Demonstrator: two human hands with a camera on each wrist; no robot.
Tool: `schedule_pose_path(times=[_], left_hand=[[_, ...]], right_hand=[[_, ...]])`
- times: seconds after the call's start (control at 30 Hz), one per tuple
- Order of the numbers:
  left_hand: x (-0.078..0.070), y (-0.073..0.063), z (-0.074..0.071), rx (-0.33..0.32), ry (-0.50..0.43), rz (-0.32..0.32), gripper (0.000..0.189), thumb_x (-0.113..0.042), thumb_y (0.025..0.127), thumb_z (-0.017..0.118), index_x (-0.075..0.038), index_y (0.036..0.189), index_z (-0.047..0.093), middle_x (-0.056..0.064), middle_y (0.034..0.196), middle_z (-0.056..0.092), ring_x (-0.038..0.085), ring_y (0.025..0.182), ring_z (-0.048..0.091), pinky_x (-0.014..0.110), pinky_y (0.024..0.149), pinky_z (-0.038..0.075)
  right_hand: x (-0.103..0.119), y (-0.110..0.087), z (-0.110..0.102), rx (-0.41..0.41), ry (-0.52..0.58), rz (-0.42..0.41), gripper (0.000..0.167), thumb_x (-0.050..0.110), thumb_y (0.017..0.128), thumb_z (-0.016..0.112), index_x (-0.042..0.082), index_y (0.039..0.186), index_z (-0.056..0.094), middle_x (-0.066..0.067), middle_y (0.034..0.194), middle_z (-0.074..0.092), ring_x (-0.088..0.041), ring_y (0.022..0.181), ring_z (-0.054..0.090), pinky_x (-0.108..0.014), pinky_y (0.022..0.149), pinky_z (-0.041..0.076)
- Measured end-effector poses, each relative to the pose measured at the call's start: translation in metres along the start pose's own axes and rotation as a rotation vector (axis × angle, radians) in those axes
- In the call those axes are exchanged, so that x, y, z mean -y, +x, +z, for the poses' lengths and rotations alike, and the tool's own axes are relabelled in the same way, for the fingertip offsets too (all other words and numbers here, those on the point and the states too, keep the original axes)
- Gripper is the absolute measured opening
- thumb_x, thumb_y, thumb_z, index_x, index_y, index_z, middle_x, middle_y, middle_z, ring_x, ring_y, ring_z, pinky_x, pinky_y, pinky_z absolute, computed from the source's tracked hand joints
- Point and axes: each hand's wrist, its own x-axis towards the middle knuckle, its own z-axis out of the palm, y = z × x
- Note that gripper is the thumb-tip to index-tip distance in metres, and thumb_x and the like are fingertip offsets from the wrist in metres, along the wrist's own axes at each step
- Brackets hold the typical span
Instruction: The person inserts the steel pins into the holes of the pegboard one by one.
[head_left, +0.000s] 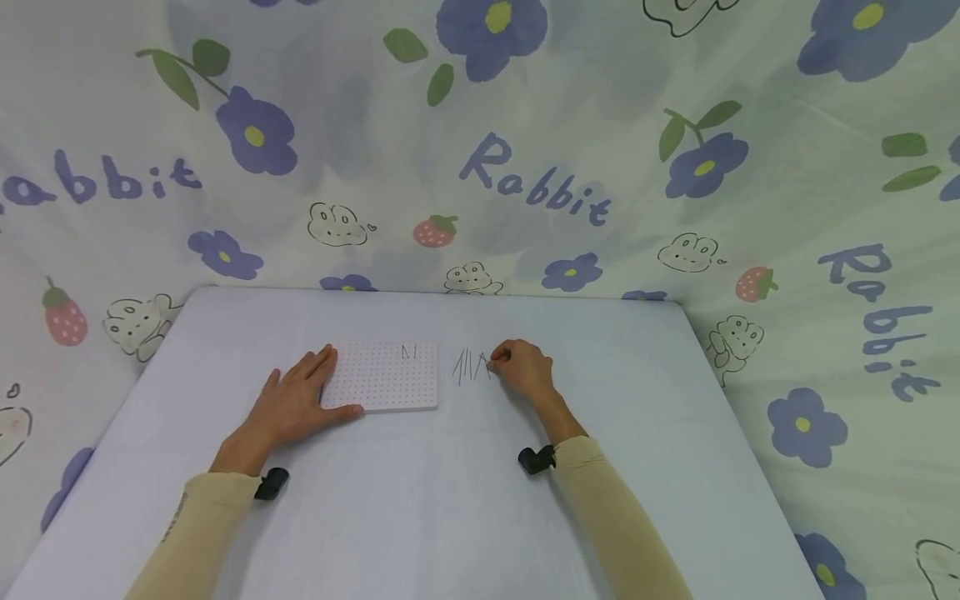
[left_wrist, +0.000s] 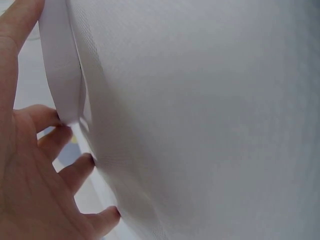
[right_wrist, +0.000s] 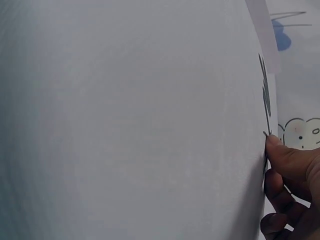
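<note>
A white board (head_left: 378, 385) with a grid of small holes lies on the table. My left hand (head_left: 296, 400) rests at its left end, thumb along the front edge and the other fingers spread by the left edge. In the left wrist view, fingertips touch the table beside the board's side wall (left_wrist: 62, 70). Two thin dark sticks (head_left: 403, 352) stand in the board near its far right corner. To the right of the board, several loose dark sticks (head_left: 466, 364) lie on the table. My right hand (head_left: 523, 367) pinches a thin dark stick (right_wrist: 265, 172) at their right end, thumb against fingers.
A white cloth covers the table (head_left: 420, 508). Behind it and at both sides hangs a curtain (head_left: 375, 150) printed with flowers, rabbits and strawberries. Small black wrist cameras (head_left: 536, 460) sit at both sleeve cuffs.
</note>
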Motion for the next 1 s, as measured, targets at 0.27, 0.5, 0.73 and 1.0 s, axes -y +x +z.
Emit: schedule_pose_path(times=[0.27, 0.5, 0.73, 1.0], left_hand=[[0.0005, 0.0008, 0.0008, -0.003, -0.003, 0.002, 0.127, -0.090, 0.074, 0.053, -0.002, 0.160, 0.019, 0.019, 0.166, 0.019, 0.046, 0.150, 0.018, 0.077, 0.112, 0.007], [-0.0007, 0.0003, -0.0003, 0.003, -0.015, 0.002, 0.126, -0.088, 0.075, 0.055, -0.002, 0.160, 0.018, 0.018, 0.167, 0.018, 0.046, 0.150, 0.017, 0.077, 0.112, 0.006], [-0.0014, 0.0002, -0.0006, 0.002, -0.015, 0.002, 0.126, -0.087, 0.075, 0.056, -0.002, 0.160, 0.019, 0.019, 0.166, 0.018, 0.046, 0.150, 0.017, 0.077, 0.112, 0.006], [-0.0015, 0.0005, -0.0004, 0.004, -0.012, 0.002, 0.125, -0.087, 0.076, 0.056, -0.002, 0.160, 0.018, 0.019, 0.166, 0.018, 0.046, 0.150, 0.017, 0.077, 0.112, 0.006]], right_hand=[[0.0024, 0.0014, 0.0001, 0.010, -0.049, 0.014, 0.014, 0.034, 0.090, 0.076, 0.021, 0.095, 0.080, 0.009, 0.083, 0.070, -0.017, 0.087, 0.064, -0.057, 0.096, 0.043], [0.0031, -0.0001, 0.0003, 0.017, -0.052, 0.010, 0.014, 0.033, 0.092, 0.074, 0.020, 0.090, 0.079, 0.009, 0.080, 0.070, -0.018, 0.086, 0.063, -0.061, 0.098, 0.041], [0.0043, -0.0020, 0.0001, 0.000, -0.041, -0.004, 0.012, 0.028, 0.092, 0.075, 0.019, 0.084, 0.078, 0.007, 0.079, 0.071, -0.018, 0.084, 0.063, -0.069, 0.101, 0.038], [0.0049, -0.0026, 0.0007, -0.005, -0.054, -0.013, 0.013, 0.028, 0.093, 0.075, 0.018, 0.085, 0.078, 0.007, 0.077, 0.070, -0.019, 0.082, 0.063, -0.064, 0.098, 0.041]])
